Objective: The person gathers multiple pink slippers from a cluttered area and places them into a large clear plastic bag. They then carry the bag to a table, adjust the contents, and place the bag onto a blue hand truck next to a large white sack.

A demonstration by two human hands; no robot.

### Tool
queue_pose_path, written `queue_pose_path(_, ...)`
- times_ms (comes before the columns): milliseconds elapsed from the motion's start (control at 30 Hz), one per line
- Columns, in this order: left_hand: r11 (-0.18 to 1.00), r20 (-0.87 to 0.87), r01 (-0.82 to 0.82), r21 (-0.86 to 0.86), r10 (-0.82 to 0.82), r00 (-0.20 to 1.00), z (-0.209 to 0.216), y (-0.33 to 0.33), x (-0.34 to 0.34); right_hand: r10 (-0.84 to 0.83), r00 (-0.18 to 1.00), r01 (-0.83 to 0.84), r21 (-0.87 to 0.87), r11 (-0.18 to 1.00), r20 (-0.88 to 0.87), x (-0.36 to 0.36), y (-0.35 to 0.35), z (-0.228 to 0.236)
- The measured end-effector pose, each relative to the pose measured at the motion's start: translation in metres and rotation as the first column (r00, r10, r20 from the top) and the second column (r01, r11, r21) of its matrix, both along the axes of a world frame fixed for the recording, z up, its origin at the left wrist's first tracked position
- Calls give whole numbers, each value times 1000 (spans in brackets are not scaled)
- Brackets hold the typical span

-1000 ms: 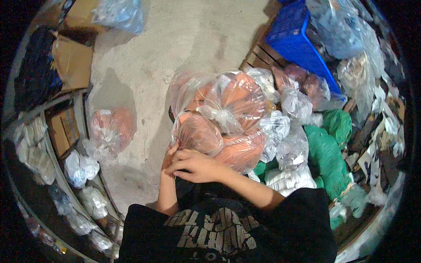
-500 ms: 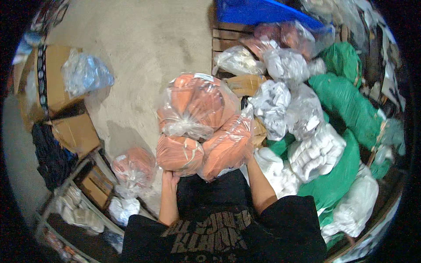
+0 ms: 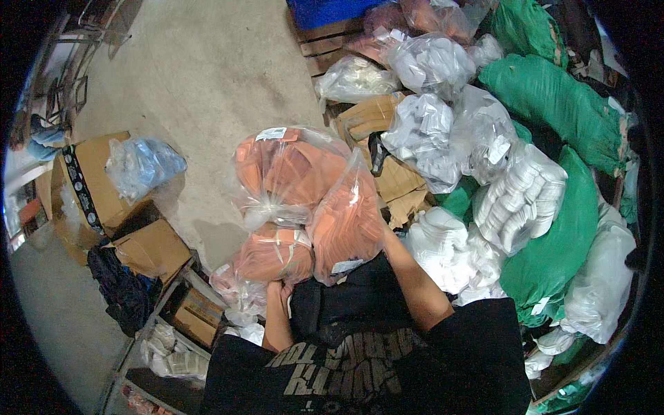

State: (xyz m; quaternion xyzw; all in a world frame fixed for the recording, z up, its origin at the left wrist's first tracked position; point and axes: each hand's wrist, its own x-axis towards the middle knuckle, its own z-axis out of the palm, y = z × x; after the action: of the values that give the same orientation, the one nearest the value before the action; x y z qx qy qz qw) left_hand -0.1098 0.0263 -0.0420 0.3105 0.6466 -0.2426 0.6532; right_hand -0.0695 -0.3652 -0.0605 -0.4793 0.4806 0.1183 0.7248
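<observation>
I hold a bundle of clear plastic bags filled with orange items point(image 3: 297, 194) against my chest. My left hand point(image 3: 280, 287) grips the bundle from below, under the lowest orange bag point(image 3: 273, 252). My right hand is hidden behind the right-hand orange bag point(image 3: 349, 221); only its forearm point(image 3: 415, 277) shows, reaching up under the bundle. My black printed shirt fills the lower middle.
To the right lies a heap of clear bags of white items point(image 3: 484, 152) and green sacks point(image 3: 553, 97). Wooden pallet point(image 3: 325, 41) and flattened cardboard point(image 3: 394, 180) lie ahead. Cardboard boxes point(image 3: 97, 180), a bluish bag point(image 3: 142, 162) and shelving with bags point(image 3: 180, 325) stand at left. Bare concrete floor point(image 3: 200, 83).
The view has swung right to left; I have lifted the orange bags off the heap and now carry them in front of me. The left hand moved under the bundle.
</observation>
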Motion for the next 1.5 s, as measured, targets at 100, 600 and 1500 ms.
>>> queue_pose_path(100,990,43,53,-133,-48,998,8,12,6,-63,997,60,68,996,36,-5,-1,8)
queue_pose_path(600,-346,-232,-50,937,-509,-829,189,-317,200,-642,766,635,187,749,-31,-17,19,-20)
queue_pose_path(1500,-733,-308,-123,669,-123,-943,82,-374,244,-94,994,100,-150,984,50,29,-31,-4)
